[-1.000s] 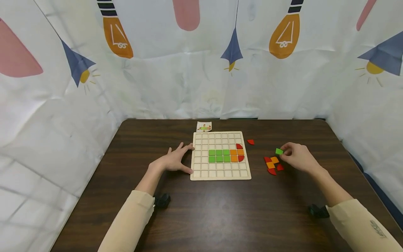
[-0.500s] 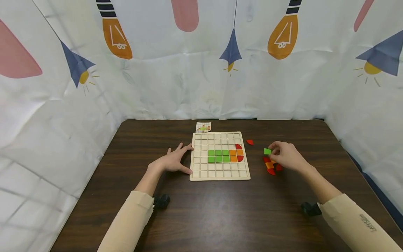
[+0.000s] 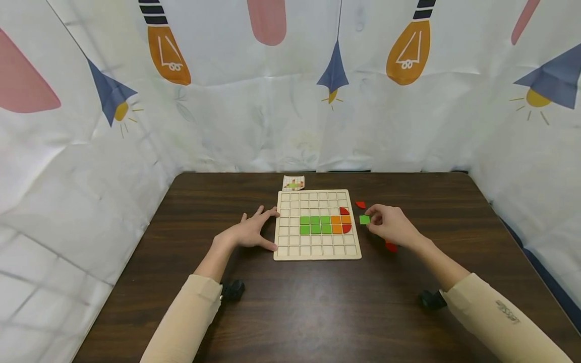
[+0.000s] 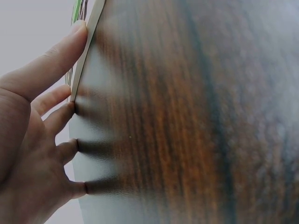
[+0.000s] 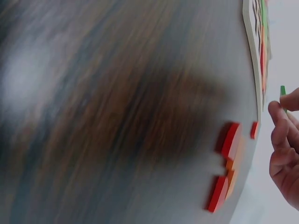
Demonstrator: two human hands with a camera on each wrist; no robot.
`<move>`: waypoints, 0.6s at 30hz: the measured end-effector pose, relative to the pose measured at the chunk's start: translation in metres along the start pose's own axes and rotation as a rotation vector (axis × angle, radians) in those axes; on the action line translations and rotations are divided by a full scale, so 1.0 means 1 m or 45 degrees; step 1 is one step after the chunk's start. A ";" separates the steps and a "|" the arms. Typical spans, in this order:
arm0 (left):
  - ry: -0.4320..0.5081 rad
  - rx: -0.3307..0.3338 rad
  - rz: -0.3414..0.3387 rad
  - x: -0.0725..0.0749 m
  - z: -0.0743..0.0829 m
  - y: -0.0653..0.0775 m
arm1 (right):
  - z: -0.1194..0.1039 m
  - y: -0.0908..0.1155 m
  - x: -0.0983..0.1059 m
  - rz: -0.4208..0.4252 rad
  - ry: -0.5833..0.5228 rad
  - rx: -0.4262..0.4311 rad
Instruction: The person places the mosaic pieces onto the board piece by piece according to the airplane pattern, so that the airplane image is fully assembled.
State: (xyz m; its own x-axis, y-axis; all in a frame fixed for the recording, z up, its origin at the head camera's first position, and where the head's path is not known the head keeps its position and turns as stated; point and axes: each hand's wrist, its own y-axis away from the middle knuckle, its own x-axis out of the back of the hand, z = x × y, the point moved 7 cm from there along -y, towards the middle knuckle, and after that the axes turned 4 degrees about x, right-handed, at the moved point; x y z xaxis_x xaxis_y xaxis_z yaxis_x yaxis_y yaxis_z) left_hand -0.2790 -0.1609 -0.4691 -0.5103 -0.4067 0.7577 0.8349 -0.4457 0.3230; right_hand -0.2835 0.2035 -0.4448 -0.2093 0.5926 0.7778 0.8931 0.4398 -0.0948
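Note:
A pale wooden grid board (image 3: 290, 245) lies on the table. Green square tiles (image 3: 315, 225), orange square tiles (image 3: 337, 228) and red quarter-round tiles (image 3: 344, 211) fill some of its cells. My left hand (image 3: 246, 233) is spread beside the board, its thumb and a fingertip touching the left edge; the left wrist view shows the thumb (image 4: 60, 53) against the rim. Just off the board's right edge, my right hand (image 3: 391, 225) pinches a green square tile (image 3: 364, 220) between thumb and fingers. In the right wrist view only a sliver of that tile (image 5: 283, 91) shows.
A small pattern card (image 3: 293, 183) lies behind the board. One loose red quarter-round tile (image 3: 360, 204) sits right of the board. More loose red tiles (image 5: 231, 141) and orange tiles (image 5: 231, 182) lie under my right hand, mostly hidden in the head view. A patterned curtain (image 3: 272, 121) hangs behind the table.
My right hand has carried the green tile leftward, from above the loose pile to beside the board's right edge. The left hand stays at the board's left edge.

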 end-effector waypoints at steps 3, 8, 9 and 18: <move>-0.002 -0.001 0.002 0.000 0.000 0.000 | -0.006 -0.004 -0.005 -0.002 -0.005 0.031; -0.002 0.000 0.000 0.001 0.000 -0.001 | -0.017 -0.010 -0.012 -0.019 -0.040 0.048; -0.003 0.000 -0.001 0.001 0.000 -0.001 | -0.019 -0.011 -0.013 -0.023 -0.048 0.051; -0.002 0.003 -0.008 0.000 -0.002 -0.002 | -0.033 -0.018 -0.028 -0.078 -0.071 0.073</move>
State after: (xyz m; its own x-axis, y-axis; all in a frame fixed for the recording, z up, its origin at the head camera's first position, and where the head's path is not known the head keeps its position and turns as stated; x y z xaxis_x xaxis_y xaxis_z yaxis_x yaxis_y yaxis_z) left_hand -0.2805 -0.1614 -0.4710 -0.5154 -0.4024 0.7566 0.8320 -0.4466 0.3292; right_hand -0.2804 0.1569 -0.4443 -0.2861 0.5996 0.7474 0.8541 0.5132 -0.0848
